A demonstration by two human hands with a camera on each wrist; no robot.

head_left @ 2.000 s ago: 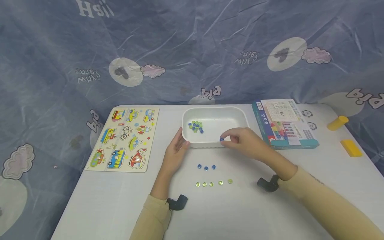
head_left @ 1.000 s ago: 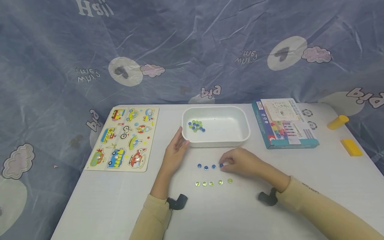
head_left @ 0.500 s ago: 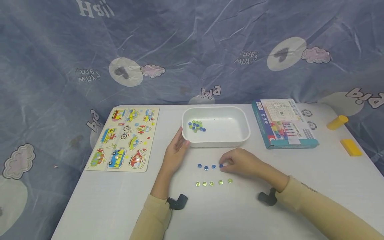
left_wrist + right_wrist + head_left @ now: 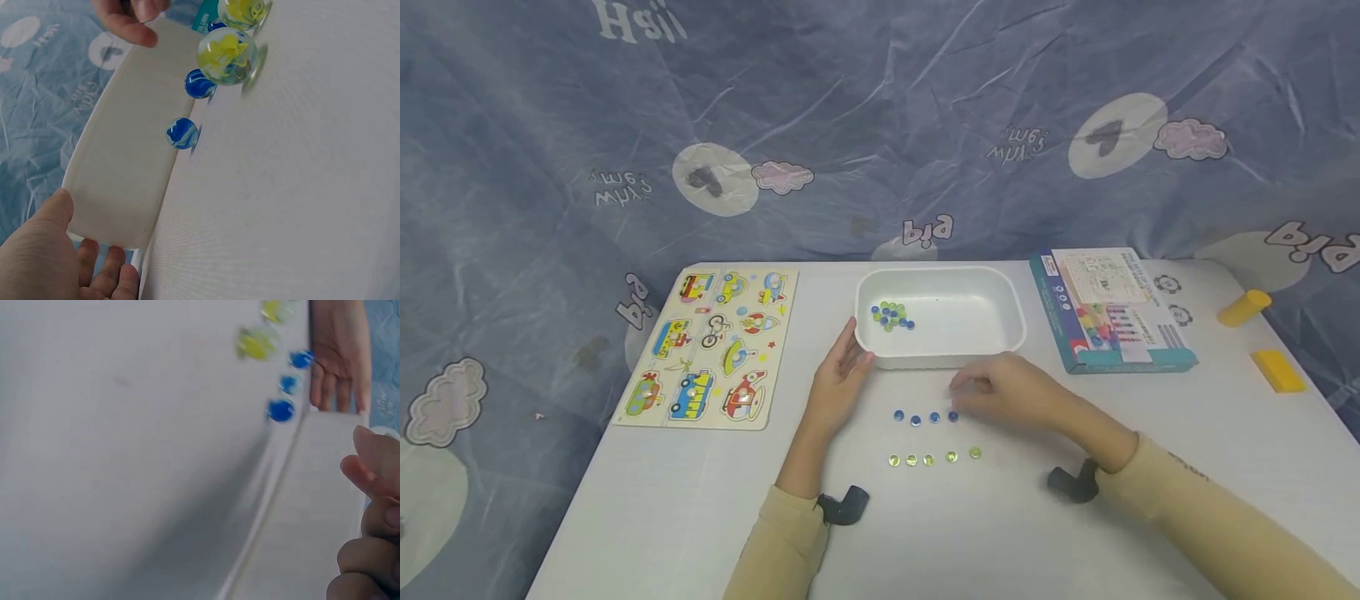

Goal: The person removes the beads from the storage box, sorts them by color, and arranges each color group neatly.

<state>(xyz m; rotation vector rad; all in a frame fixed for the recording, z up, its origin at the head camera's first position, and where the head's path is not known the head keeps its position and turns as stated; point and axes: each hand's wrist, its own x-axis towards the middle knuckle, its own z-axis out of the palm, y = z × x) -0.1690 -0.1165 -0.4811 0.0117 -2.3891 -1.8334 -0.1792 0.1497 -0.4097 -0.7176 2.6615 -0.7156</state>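
Note:
The left hand point(image 4: 837, 387) holds the left front corner of a white tray point(image 4: 940, 362); in the left wrist view its thumb lies at the tray's rim and its fingers bend at the end wall. Inside the tray sits a cluster of blue and yellow-green glass marbles point(image 4: 891, 315). In front of it lies a row of blue marbles point(image 4: 915, 421), and nearer, a row of yellow-green marbles point(image 4: 928, 460). The right hand point(image 4: 1011, 390), slightly blurred, hovers just above the rightmost blue marble point(image 4: 953, 416), fingers loosely bent, with nothing visible between thumb and forefinger.
A wooden picture puzzle board point(image 4: 707, 346) lies on the left of the white table point(image 4: 700, 517). Right of the tray is a teal and white box point(image 4: 1116, 308). A yellow cylinder point(image 4: 1244, 307) and a yellow block point(image 4: 1277, 370) stand at the far right.
The right hand carried a blue marble from the tray to the right end of the blue row, let it go, and has lifted slightly toward the tray. The left hand stays put.

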